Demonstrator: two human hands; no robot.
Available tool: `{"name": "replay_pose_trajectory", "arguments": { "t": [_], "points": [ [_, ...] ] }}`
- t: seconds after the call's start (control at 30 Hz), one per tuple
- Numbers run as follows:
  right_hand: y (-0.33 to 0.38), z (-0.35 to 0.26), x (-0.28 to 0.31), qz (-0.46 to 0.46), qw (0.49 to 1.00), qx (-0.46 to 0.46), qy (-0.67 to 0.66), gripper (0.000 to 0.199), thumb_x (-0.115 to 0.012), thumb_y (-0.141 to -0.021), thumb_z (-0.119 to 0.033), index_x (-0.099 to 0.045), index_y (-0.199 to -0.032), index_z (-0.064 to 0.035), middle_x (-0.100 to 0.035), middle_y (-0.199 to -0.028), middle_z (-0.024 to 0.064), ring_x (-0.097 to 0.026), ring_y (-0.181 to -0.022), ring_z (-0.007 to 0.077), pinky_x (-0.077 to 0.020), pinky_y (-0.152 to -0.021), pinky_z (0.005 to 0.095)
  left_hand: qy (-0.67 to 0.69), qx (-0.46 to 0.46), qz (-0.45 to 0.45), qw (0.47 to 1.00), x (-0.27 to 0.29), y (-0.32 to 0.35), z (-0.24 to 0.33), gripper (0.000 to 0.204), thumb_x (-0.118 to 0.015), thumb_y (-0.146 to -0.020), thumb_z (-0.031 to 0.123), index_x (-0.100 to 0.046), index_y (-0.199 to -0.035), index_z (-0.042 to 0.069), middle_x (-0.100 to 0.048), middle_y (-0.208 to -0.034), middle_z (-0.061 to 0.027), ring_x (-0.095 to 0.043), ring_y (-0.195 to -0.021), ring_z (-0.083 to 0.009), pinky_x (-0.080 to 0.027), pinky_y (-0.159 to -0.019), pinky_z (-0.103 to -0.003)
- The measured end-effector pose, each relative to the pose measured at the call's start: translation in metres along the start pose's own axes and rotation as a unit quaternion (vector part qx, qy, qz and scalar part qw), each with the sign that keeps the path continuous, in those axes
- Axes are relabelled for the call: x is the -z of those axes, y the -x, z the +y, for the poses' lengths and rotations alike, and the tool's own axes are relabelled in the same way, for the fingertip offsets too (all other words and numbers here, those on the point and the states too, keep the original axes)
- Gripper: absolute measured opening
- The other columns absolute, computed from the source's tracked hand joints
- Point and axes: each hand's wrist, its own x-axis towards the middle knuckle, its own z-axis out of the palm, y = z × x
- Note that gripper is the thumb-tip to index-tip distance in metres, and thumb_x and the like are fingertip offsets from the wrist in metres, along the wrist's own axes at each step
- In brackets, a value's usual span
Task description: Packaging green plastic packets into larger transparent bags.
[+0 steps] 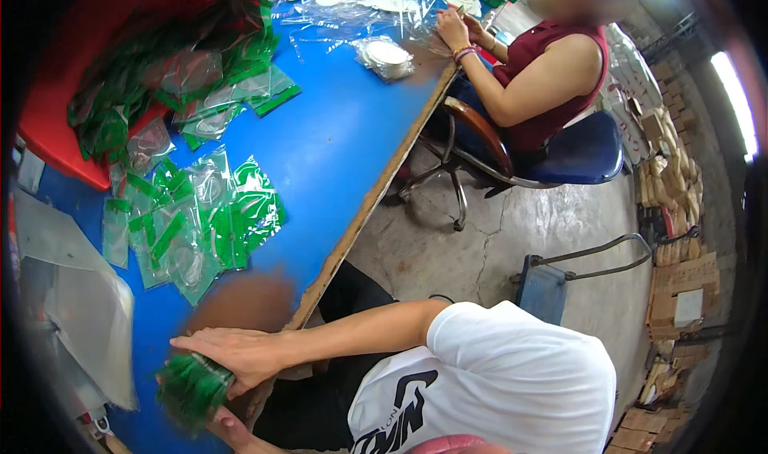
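Note:
Between my two hands is a bundle of green-and-clear plastic packets [192,386], blurred by motion, at the near left edge of the table. My right hand [248,356] is closed on its upper side, fingers stretched along the top and thumb beneath. From the lower edge comes my left hand [230,432], gripping the bundle's lower side; part of its fingers is hidden. Farther along the table lies a loose heap of flat green-and-clear packets [188,242], some showing round shapes inside.
A red bin [52,122] full of similar packets stands on the blue table [344,142]. A translucent plastic sheet [68,254] lies at left. Across, a co-worker's hands [456,32] work near clear-bagged white discs [386,56]. A trolley [544,286] and cardboard boxes [680,294] are at right.

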Motion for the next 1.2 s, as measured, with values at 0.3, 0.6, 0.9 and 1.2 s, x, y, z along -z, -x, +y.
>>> {"name": "replay_pose_trajectory", "arguments": {
  "t": [0.3,0.6,0.9,1.2],
  "points": [
    [-0.009,-0.001,-0.006,0.077,0.992,-0.031,0.097,0.108,-0.088,-0.065,-0.019,-0.026,-0.151,-0.0001,-0.041,-0.148,0.0275,-0.043,-0.137,0.0403,-0.0380,-0.114,0.0429,0.051,0.119,0.203,0.971,0.096,-0.030,0.076,0.088,-0.042,-0.097,0.064,-0.015,-0.158,0.006,-0.022,-0.163,-0.0187,-0.023,-0.150,-0.0331,-0.011,-0.123,-0.048],
    [0.000,-0.002,0.000,0.011,0.991,0.034,0.125,0.109,-0.087,-0.064,-0.018,-0.023,-0.152,-0.0024,-0.050,-0.139,0.0276,-0.053,-0.126,0.0431,-0.0444,-0.105,0.0454,0.058,-0.002,0.145,0.988,-0.030,-0.055,0.151,0.127,-0.070,-0.071,0.076,-0.010,-0.158,0.006,-0.027,-0.159,-0.0216,-0.030,-0.146,-0.0340,-0.018,-0.121,-0.048],
    [0.004,-0.007,0.003,-0.032,0.998,0.035,0.043,0.119,-0.088,-0.065,-0.019,-0.011,-0.155,-0.0112,-0.054,-0.134,0.0259,-0.053,-0.124,0.0453,-0.0435,-0.102,0.0496,0.187,-0.039,0.106,0.976,-0.082,-0.068,0.132,0.126,-0.054,-0.071,0.089,-0.014,-0.159,0.007,-0.035,-0.153,-0.0171,-0.041,-0.138,-0.0321,-0.035,-0.114,-0.050],
    [0.003,-0.006,0.003,-0.037,0.998,0.021,0.043,0.115,-0.088,-0.063,-0.020,-0.017,-0.152,-0.0090,-0.053,-0.136,0.0246,-0.052,-0.126,0.0436,-0.0433,-0.104,0.0486,0.108,-0.082,0.182,0.974,-0.097,-0.062,0.132,0.100,-0.055,-0.088,0.073,-0.028,-0.154,0.002,-0.040,-0.147,-0.0162,-0.045,-0.133,-0.0301,-0.037,-0.111,-0.047]
  ]
}}
